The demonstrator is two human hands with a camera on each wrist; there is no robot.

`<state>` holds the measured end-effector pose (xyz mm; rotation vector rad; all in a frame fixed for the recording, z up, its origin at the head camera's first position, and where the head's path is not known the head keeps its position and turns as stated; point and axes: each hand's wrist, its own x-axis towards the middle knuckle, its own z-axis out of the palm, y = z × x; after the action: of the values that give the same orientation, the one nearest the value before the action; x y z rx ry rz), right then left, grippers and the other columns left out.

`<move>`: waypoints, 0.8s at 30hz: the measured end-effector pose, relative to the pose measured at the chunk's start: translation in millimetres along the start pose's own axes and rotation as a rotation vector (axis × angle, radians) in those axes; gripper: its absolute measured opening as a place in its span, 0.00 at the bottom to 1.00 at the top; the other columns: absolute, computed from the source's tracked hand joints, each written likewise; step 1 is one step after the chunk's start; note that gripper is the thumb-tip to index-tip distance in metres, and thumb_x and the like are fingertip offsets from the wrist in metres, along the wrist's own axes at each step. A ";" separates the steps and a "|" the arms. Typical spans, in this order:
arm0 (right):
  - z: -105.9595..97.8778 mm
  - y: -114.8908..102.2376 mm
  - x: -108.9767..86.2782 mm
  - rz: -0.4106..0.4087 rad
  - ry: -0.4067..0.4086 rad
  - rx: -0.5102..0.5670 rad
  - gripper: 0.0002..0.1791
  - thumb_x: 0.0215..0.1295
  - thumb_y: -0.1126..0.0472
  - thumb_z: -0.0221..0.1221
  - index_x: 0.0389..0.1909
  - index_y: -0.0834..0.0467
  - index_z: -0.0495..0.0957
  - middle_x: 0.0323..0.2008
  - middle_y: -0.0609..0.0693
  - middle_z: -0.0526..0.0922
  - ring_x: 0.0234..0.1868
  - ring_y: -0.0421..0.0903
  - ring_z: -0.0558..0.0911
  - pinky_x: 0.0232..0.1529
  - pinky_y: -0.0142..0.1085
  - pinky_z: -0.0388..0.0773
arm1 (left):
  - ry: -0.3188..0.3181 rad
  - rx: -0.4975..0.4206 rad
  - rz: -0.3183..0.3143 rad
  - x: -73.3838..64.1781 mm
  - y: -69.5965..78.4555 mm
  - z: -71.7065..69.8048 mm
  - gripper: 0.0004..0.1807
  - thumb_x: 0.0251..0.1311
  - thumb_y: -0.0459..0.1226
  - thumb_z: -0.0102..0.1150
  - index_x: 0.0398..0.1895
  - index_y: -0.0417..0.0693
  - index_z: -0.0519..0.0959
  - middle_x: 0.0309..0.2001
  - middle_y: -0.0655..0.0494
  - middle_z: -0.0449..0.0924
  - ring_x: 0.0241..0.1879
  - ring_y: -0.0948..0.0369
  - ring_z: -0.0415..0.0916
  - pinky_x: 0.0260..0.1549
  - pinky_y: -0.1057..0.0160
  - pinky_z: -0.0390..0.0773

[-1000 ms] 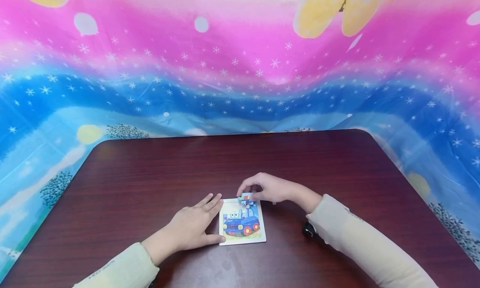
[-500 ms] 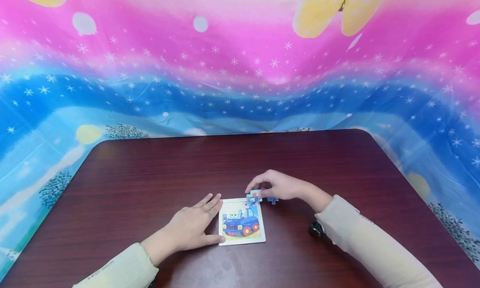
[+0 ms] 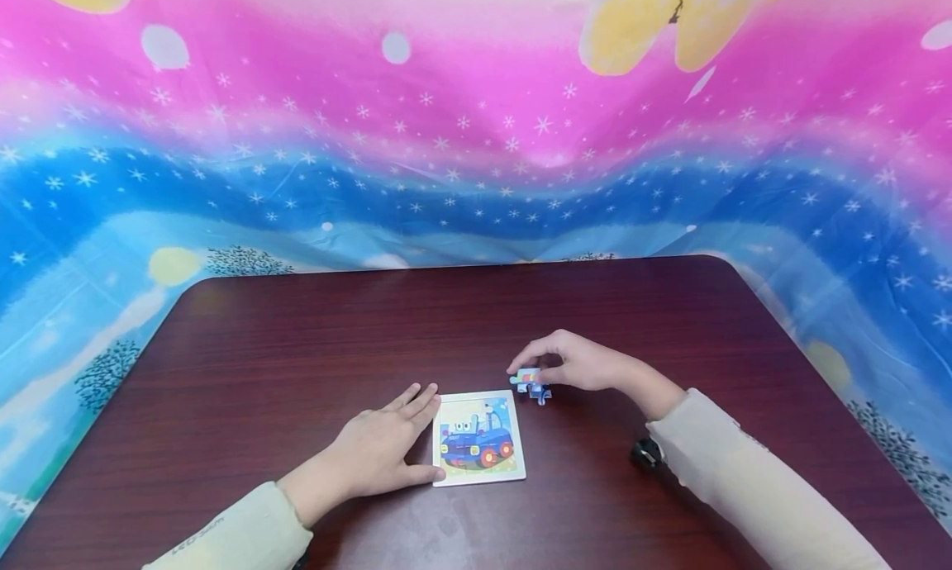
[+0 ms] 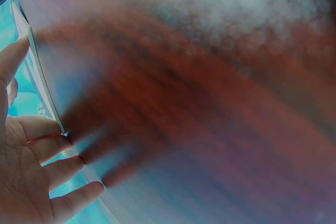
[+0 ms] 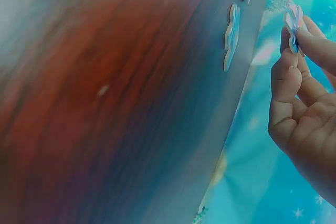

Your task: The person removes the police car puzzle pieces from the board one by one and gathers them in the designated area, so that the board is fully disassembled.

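A square jigsaw board (image 3: 520, 446) with a white rim and a blue cartoon car picture lies on the table; its upper left part shows pale and bare. Along its left rim rests my left hand (image 3: 378, 450), fingers spread, thumb at the lower corner. The left wrist view shows that hand's thumb and fingers at the board's edge (image 4: 43, 82). Beyond the board's upper right corner, my right hand (image 3: 587, 363) pinches a colourful jigsaw piece (image 3: 525, 377) between thumb and fingers, raised over the table in the right wrist view. Below it a second jigsaw piece (image 5: 231, 38) lies on the table.
The dark red-brown wooden table (image 3: 297, 330) has rounded far corners. Behind it and at its sides hangs a pink and blue patterned cloth (image 3: 476, 157). A dark band (image 3: 645, 453) shows under the right wrist.
My right hand has carried the pinched jigsaw piece from over the board's top edge to the right and away, over the second piece. My left hand and the board have stayed in place.
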<state>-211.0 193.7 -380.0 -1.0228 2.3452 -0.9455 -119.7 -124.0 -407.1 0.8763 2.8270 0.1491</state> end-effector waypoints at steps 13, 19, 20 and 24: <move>-11.1 17.6 -22.4 0.047 0.019 0.026 0.16 0.67 0.69 0.60 0.53 0.56 0.84 0.46 0.48 0.88 0.39 0.40 0.80 0.40 0.33 0.78 | 0.007 0.004 0.006 0.0 0.3 -1.0 0.52 0.54 0.67 0.60 0.74 0.44 0.63 0.77 0.52 0.59 0.76 0.53 0.58 0.44 0.48 0.81; -15.5 24.7 -31.2 0.073 0.014 0.034 0.16 0.67 0.71 0.59 0.53 0.58 0.84 0.42 0.51 0.87 0.33 0.43 0.79 0.35 0.32 0.77 | 0.006 0.002 0.007 0.0 0.1 -1.0 0.52 0.54 0.67 0.60 0.74 0.44 0.63 0.77 0.51 0.58 0.76 0.53 0.58 0.45 0.49 0.82; -15.8 25.8 -32.2 0.084 0.011 0.035 0.15 0.67 0.71 0.59 0.52 0.58 0.84 0.41 0.51 0.87 0.32 0.44 0.79 0.35 0.32 0.77 | 0.006 0.003 0.007 0.1 0.0 -0.9 0.52 0.54 0.67 0.60 0.74 0.44 0.63 0.77 0.51 0.58 0.76 0.53 0.58 0.44 0.49 0.82; -16.2 30.5 -35.5 0.106 -0.002 0.033 0.15 0.67 0.71 0.59 0.51 0.57 0.84 0.38 0.51 0.86 0.32 0.47 0.80 0.35 0.32 0.77 | 0.005 0.007 0.006 0.2 -0.3 -0.1 0.52 0.54 0.67 0.60 0.74 0.45 0.63 0.77 0.52 0.59 0.76 0.54 0.58 0.43 0.49 0.82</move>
<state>-212.3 242.6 -387.5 -0.8771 2.3491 -0.9384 -120.0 -124.1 -407.1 0.8872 2.8312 0.1418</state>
